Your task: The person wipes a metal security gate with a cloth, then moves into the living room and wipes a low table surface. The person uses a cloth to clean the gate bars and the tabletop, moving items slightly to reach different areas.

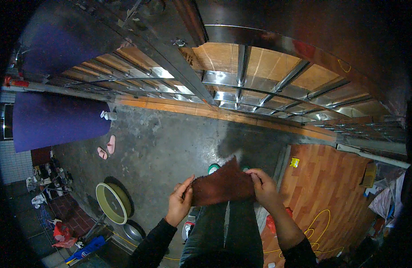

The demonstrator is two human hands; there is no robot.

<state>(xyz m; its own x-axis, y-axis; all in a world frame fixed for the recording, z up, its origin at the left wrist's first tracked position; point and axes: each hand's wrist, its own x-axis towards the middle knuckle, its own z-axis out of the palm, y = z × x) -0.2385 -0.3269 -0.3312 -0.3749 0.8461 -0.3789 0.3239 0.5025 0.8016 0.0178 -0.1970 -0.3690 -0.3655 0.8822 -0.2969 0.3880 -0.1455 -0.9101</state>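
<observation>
A dark reddish-brown cloth (222, 187) is spread between my two hands, above my legs. Its left end is pinched between the thumb and fingers of my left hand (181, 201). My right hand (264, 187) grips the opposite end near its upper corner. The upper edge of the cloth is uneven and rises to a point on the right. Below it show dark trousers (226, 231), and past its upper edge part of a green-edged shoe (213, 168) on the concrete floor.
Ahead is a metal-barred frame (242, 63). On the left are a purple sheet (62, 120), pink slippers (111, 144), a yellow-green plastic tub (125, 197) and a metal basin (133, 231). Yellow cable (313, 231) lies coiled on the wood-patterned floor (313, 181) at right.
</observation>
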